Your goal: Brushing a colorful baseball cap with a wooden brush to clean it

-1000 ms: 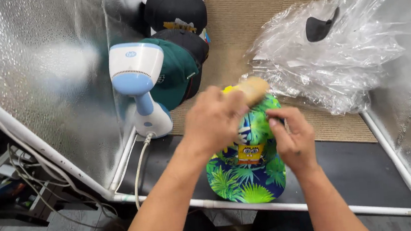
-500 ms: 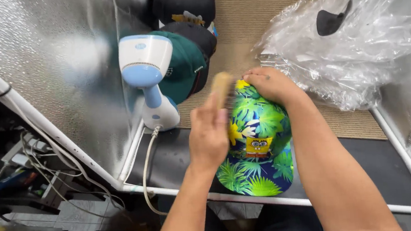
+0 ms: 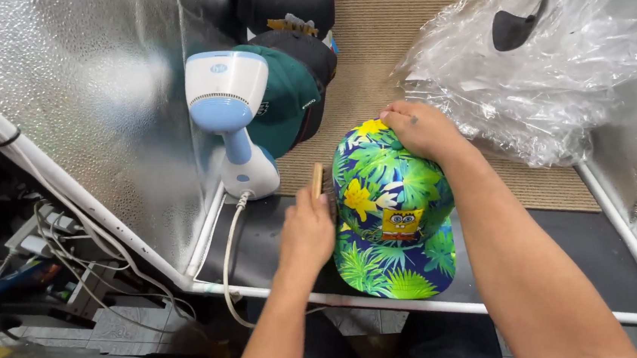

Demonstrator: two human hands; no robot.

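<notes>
Silvery, dimpled reflective walls (image 3: 93,106) on white tube framing close in a small booth whose floor is part tan woven matting (image 3: 397,29) and part black sheet (image 3: 262,236). At its front edge sits a flat-brimmed cap printed with green and yellow tropical leaves on blue, a square cartoon patch on its front (image 3: 393,211). The right hand (image 3: 420,127) lies over the far side of that cap's crown, fingers bent and pressed onto the cloth, though how far they wrap behind it is hidden. The left hand (image 3: 306,229) is just to the left of the cap, closed around a small wooden-backed brush (image 3: 319,183); only the pale wooden end and a sliver of bristle against the cap's side show, the rest is buried in the grip.

Left of the leaf cap stands one white and pale-blue handheld steamer (image 3: 228,114), upright, its cord (image 3: 228,262) trailing over the frame. Beyond the steamer three more caps overlap: a dark green one (image 3: 286,102), a black one half under it (image 3: 316,58), and another black one with a gold emblem (image 3: 286,3), cut off by the top edge. Right of the leaf cap lies a crumpled heap of clear plastic bags (image 3: 530,71), with one dark cap brim (image 3: 515,27) showing inside; how many caps it holds I cannot tell. Outside the booth, far left of the cap, is a tangle of cables (image 3: 43,246), hard to sort.
</notes>
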